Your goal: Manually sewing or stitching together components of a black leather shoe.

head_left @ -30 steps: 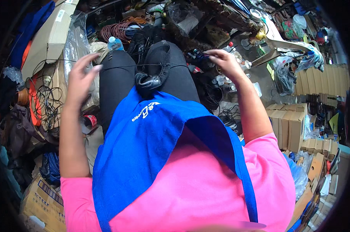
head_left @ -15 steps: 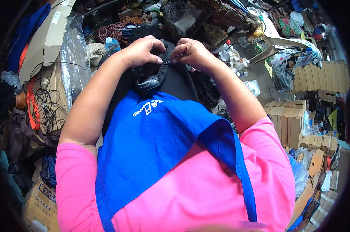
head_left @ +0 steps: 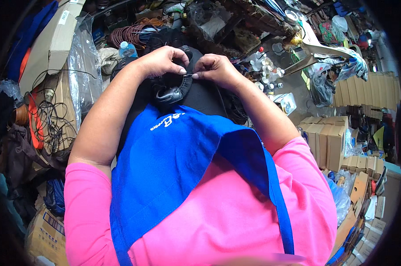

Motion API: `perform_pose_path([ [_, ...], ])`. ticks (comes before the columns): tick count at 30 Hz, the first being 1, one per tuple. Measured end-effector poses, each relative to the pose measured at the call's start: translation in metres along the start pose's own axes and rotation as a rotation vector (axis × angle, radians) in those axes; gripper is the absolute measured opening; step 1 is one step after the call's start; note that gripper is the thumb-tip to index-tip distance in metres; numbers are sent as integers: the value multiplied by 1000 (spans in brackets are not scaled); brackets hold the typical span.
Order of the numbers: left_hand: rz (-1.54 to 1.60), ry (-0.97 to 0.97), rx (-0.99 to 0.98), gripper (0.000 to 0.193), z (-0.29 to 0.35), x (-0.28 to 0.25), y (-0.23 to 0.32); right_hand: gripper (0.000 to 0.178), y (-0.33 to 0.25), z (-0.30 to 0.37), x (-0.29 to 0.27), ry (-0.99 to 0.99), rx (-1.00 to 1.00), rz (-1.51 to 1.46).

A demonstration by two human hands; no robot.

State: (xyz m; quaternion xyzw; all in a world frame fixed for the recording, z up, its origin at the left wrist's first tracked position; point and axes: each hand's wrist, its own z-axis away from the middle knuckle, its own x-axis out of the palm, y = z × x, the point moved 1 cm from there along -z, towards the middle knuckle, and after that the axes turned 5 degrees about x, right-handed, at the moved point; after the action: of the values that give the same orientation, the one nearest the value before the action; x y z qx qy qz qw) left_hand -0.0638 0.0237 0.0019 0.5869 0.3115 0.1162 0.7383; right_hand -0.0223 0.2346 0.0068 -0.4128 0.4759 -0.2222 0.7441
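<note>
On my lap lies a black leather shoe (head_left: 171,95) with a gathered, stitched-looking seam along its edge. My left hand (head_left: 165,61) is closed on the far part of the shoe, thumb near its edge and fingers curled over the dark sole-like part. Opposite it, my right hand (head_left: 216,71) pinches something thin at the same edge, too small to make out. The fingertips of both hands are close together but apart. Beneath the shoe are dark cloth and a blue apron (head_left: 165,164).
Left stand cardboard (head_left: 54,57), tangled black wire (head_left: 54,119) and a clear bottle with a blue tint (head_left: 127,49). Several small bottles (head_left: 267,73) stand beyond my right forearm. Cardboard boxes (head_left: 326,142) are stacked at the right; coiled brown cord (head_left: 131,35) lies at the back.
My right hand has lowered slightly, and its fingertips have shifted a little toward the shoe's edge. My left hand and the shoe stay nearly in place.
</note>
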Motion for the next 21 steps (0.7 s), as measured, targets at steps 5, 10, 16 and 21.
perform_pose_path([
  [5, 43, -27, -13, 31, 7, -2, 1, 18, -2, 19, 10, 130, -166, 103],
  [10, 12, -82, -50, 38, 9, -3, 5, 18, -8, 30, 16, 192, -220, 263],
  [16, 56, -132, -7, 40, 10, -2, 4, 18, -28, 35, 17, 237, -304, 516],
  [21, 5, -156, -56, 41, 10, 0, 11, 13, -59, 34, 19, 107, -225, 904],
])
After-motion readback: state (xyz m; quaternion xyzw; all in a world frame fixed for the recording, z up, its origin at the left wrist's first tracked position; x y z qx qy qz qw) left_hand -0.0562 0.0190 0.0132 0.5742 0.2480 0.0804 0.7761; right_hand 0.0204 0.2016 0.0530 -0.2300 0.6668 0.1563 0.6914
